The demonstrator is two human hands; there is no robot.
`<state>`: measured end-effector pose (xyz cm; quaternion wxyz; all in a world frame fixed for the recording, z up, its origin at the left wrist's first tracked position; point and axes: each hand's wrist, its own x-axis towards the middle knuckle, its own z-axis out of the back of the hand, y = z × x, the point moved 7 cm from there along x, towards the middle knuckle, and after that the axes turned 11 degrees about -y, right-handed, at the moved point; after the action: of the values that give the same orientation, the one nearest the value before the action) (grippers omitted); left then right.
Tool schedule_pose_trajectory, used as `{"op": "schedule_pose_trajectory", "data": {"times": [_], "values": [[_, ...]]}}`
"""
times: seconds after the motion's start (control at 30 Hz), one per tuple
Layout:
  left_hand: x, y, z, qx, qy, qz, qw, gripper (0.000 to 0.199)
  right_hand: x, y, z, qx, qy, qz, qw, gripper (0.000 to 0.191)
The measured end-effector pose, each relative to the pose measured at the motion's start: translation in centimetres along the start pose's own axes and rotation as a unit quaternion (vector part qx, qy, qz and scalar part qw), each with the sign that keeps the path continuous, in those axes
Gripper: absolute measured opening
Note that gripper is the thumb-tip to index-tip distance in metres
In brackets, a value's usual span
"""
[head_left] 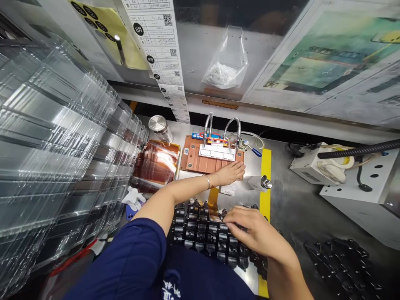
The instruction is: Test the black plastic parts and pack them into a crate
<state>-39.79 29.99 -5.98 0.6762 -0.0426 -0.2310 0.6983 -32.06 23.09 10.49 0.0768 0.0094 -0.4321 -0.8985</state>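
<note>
My left hand [230, 173] reaches forward and lies with fingers extended on the lower right corner of a copper-coloured fixture [206, 166]. A white perforated strip [216, 152] rests on that fixture, below two bent metal hoses. Close to my body, my right hand [245, 223] is over rows of black parts [200, 225]. Its fingers are bent together at the upper edge of these parts, and what they hold, if anything, is too small to tell.
Stacked clear trays [62, 125] fill the left side. A metal-lidded jar [161, 128] and amber sheets [159, 162] stand beyond. A small bottle [261, 183] is near yellow tape [265, 166]. More black parts [340, 266] and a white machine [318, 166] are at right.
</note>
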Motion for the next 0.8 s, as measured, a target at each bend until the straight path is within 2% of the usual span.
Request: {"op": "schedule_pose_trajectory", "data": {"times": [0.03, 0.07, 0.1, 0.13, 0.2, 0.23, 0.27, 0.3, 0.33, 0.37, 0.4, 0.43, 0.47, 0.53, 0.57, 0.6, 0.63, 0.67, 0.7, 0.73, 0.8], "values": [[-0.5, 0.0, 0.7, -0.082, 0.002, 0.027, 0.996, 0.04, 0.1, -0.1, 0.3, 0.017, -0.004, -0.003, 1.0, 0.017], [-1.3, 0.3, 1.4, -0.184, 0.004, 0.067, 0.981, 0.04, 0.1, -0.5, 0.6, 0.038, -0.013, -0.008, 0.999, 0.017], [-2.3, 0.6, 2.1, -0.3, 0.012, 0.12, 0.946, 0.039, 0.3, -1.2, 1.0, 0.06, -0.032, -0.018, 0.998, 0.016], [-3.7, 1.1, 2.5, -0.417, 0.025, 0.182, 0.89, 0.039, 0.4, -2.3, 1.4, 0.081, -0.062, -0.035, 0.994, 0.015], [-7.1, 2.1, 3.1, -0.6, 0.055, 0.314, 0.734, 0.052, 0.8, -5.9, 2.1, 0.114, -0.158, -0.103, 0.975, 0.013], [-8.9, 2.7, 3.3, -0.654, 0.062, 0.369, 0.658, 0.062, 0.9, -8.1, 2.4, 0.129, -0.217, -0.149, 0.956, 0.015], [-10.5, 3.4, 3.7, -0.688, 0.056, 0.409, 0.597, 0.073, 1.0, -10.4, 2.4, 0.147, -0.274, -0.197, 0.93, 0.019], [-11.9, 4.1, 4.1, -0.706, 0.036, 0.436, 0.556, 0.08, 1.0, -12.5, 2.1, 0.169, -0.323, -0.239, 0.9, 0.025], [-13.0, 5.0, 4.5, -0.712, 0.004, 0.456, 0.534, 0.085, 1.1, -14.1, 1.7, 0.191, -0.36, -0.272, 0.872, 0.031], [-13.8, 5.8, 4.9, -0.708, -0.031, 0.468, 0.527, 0.086, 1.3, -15.1, 1.3, 0.211, -0.38, -0.293, 0.852, 0.037], [-14.4, 6.5, 5.3, -0.697, -0.068, 0.476, 0.532, 0.083, 1.7, -15.5, 0.8, 0.222, -0.383, -0.302, 0.845, 0.04], [-14.7, 7.0, 5.8, -0.675, -0.108, 0.481, 0.549, 0.078, 2.1, -15.3, 0.4, 0.223, -0.367, -0.3, 0.852, 0.04], [-14.8, 7.3, 6.5, -0.645, -0.149, 0.478, 0.577, 0.072, 2.6, -14.5, 0.1, 0.216, -0.333, -0.29, 0.871, 0.038], [-14.2, 7.0, 8.7, -0.565, -0.209, 0.433, 0.67, 0.061, 3.6, -11.7, -0.7, 0.189, -0.216, -0.247, 0.925, 0.029], [-13.4, 6.2, 9.9, -0.527, -0.214, 0.387, 0.726, 0.056, 3.9, -10.2, -1.1, 0.178, -0.154, -0.222, 0.946, 0.025], [-12.6, 5.1, 10.9, -0.496, -0.198, 0.333, 0.777, 0.051, 4.0, -9.0, -1.3, 0.171, -0.108, -0.202, 0.958, 0.023], [-11.9, 4.0, 11.5, -0.476, -0.163, 0.284, 0.816, 0.045, 4.1, -8.2, -1.1, 0.167, -0.088, -0.19, 0.963, 0.022], [-11.5, 3.2, 11.8, -0.47, -0.121, 0.251, 0.837, 0.041, 4.1, -8.1, -0.7, 0.164, -0.099, -0.192, 0.962, 0.021], [-11.3, 2.8, 11.9, -0.473, -0.083, 0.243, 0.843, 0.037, 4.1, -8.6, -0.1, 0.164, -0.14, -0.206, 0.955, 0.021], [-11.5, 3.0, 11.8, -0.479, -0.058, 0.259, 0.837, 0.035, 4.0, -9.6, 0.7, 0.167, -0.2, -0.228, 0.938, 0.022], [-12.4, 4.6, 11.1, -0.491, -0.047, 0.339, 0.801, 0.033, 3.5, -12.4, 1.6, 0.193, -0.323, -0.283, 0.882, 0.027]]}}
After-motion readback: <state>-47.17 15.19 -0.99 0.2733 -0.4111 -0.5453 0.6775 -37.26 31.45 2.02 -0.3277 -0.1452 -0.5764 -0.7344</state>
